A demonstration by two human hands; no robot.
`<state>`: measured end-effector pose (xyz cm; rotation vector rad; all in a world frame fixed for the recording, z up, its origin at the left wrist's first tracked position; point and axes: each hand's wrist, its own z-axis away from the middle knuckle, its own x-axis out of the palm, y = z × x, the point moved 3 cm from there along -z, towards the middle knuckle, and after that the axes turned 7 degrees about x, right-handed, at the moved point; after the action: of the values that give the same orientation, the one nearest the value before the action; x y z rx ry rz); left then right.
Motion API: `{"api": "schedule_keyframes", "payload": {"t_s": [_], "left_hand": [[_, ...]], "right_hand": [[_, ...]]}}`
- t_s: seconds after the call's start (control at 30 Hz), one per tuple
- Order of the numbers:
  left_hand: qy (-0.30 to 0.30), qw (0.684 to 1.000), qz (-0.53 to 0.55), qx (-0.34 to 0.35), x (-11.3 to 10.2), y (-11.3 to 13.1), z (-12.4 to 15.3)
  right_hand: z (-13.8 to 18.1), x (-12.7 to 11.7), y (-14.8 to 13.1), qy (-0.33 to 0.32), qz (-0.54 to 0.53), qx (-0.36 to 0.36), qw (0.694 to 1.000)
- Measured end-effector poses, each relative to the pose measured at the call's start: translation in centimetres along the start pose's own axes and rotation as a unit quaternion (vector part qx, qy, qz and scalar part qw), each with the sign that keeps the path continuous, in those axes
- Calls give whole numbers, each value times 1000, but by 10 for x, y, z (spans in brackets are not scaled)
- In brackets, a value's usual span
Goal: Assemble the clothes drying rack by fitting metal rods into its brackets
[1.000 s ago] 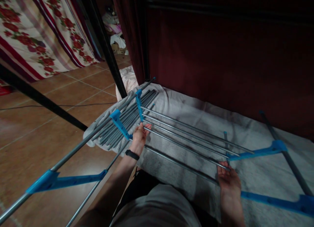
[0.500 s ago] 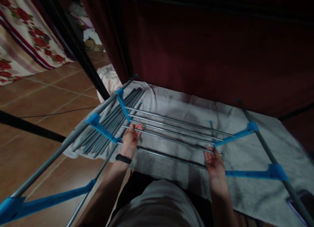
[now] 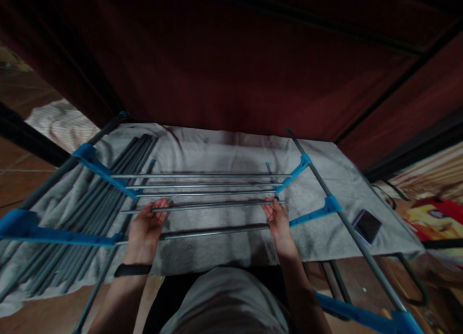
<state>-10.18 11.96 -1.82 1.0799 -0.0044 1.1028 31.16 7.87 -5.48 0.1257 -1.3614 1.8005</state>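
Observation:
My left hand [image 3: 147, 224], with a dark band on its wrist, holds a thin grey metal rod [image 3: 213, 207] near its left end. Near the rod's other end, the fingers of my right hand [image 3: 278, 219] are curled around it. The rod is between the blue plastic side arms of a rack frame, such as the left arm [image 3: 68, 235] and the right arm [image 3: 311, 215]. Beyond it, several parallel rods [image 3: 210, 185] span the frame. Closer to me, another rod [image 3: 213, 232] also runs across. Grey tubes [image 3: 323, 182] carry the blue arms.
A pale blanket [image 3: 231, 155] covers the surface under the rack. Several loose grey rods [image 3: 97, 208] lie bundled at the left. A phone [image 3: 367, 225] rests at the right. Behind hangs a dark red cloth [image 3: 224, 73]. A red and yellow packet [image 3: 434, 223] is at far right.
The view has swung to the right, so the rack appears further left and the phone shows fully. Both hands still hold the same rod, which looks more level in the view.

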Motion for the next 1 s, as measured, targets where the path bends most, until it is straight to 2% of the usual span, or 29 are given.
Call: {"api": "schedule_keyframes", "payload": {"t_s": [0.23, 0.37, 0.6, 0.83, 1.0], "left_hand": [[-23, 1000, -10, -6, -4, -18, 0], [-9, 999, -30, -15, -6, -21, -4], [-17, 997, -43, -62, 1, -25, 2], [-56, 996, -30, -54, 8, -46, 15], [-55, 995, -36, -74, 11, -57, 16]], "right_hand": [[-1, 3, -2, -4, -28, 14, 999], [2, 3, -3, -26, -37, 0, 999], [4, 3, -1, 31, -40, -3, 999], [8, 4, 0, 4, -26, -16, 1000], [7, 1, 2, 28, -2, -34, 999]]}}
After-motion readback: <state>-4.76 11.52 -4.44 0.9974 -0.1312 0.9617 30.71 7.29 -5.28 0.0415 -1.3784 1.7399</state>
